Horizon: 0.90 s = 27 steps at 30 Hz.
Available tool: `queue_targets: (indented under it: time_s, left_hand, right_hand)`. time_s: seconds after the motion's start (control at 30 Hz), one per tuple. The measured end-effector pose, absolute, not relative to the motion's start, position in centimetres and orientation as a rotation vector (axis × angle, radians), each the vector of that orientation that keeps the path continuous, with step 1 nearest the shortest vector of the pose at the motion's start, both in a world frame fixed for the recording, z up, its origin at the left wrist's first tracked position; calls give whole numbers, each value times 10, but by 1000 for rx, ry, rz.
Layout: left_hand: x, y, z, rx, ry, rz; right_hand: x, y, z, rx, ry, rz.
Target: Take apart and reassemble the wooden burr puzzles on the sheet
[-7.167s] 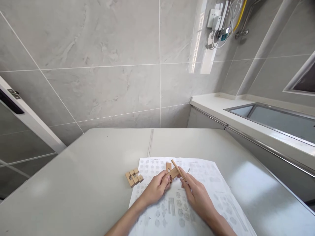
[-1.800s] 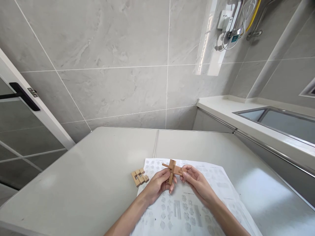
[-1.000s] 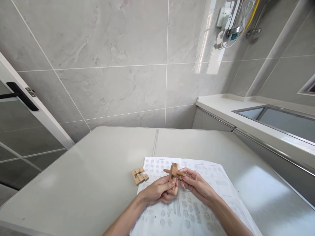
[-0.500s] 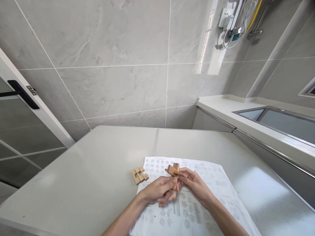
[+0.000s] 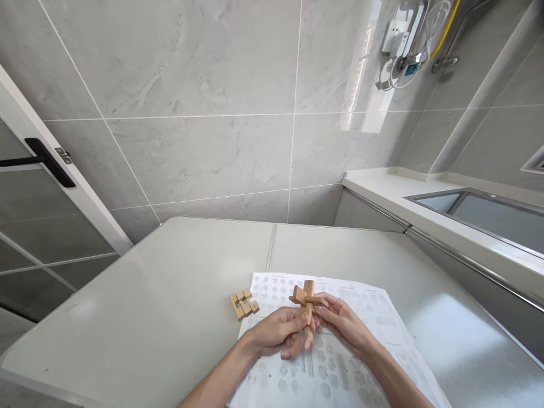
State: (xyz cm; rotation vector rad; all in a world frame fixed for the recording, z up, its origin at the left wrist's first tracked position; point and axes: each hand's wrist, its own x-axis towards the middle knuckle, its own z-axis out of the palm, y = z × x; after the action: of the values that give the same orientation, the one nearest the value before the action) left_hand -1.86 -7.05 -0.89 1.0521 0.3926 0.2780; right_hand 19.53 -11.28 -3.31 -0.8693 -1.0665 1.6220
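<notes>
I hold a cross of interlocked wooden puzzle sticks (image 5: 306, 300) above a printed instruction sheet (image 5: 365, 323). My left hand (image 5: 278, 335) grips the upright stick from below, fingers curled round it. My right hand (image 5: 342, 321) pinches the crosswise stick from the right between thumb and fingertips. A few more notched wooden puzzle pieces (image 5: 243, 304) lie side by side on the table just left of the sheet, a short way from my left hand.
The grey table (image 5: 161, 317) has a seam down its middle and meets a tiled wall at the back. A white counter with a steel sink (image 5: 484, 212) runs along the right. A glass door with a black handle (image 5: 42, 164) stands at the left.
The crossed sticks have turned slightly in my hands, and my left fingers have slid lower on the upright piece. The view has drifted a little; the loose pieces have not moved.
</notes>
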Motion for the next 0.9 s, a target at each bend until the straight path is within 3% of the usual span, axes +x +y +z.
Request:
queue_targets:
  time_s: [0.47,0.7,0.8,0.9]
  left_hand:
    - [-18,-79,-12,928,405,473]
    - [-23,-78,-1,870,387,557]
    - [-27,-76,16,1027,676,758]
    - [-48,-72,26,1496,1102,1000]
  right_hand:
    - [244,-114,-36,-1063,-830,1519]
    - [319,-119,-60,-1565,-747,904]
    - [338,-123,-64,-1900,-839,541]
    - [348,-126,-69,-1993,-906,415]
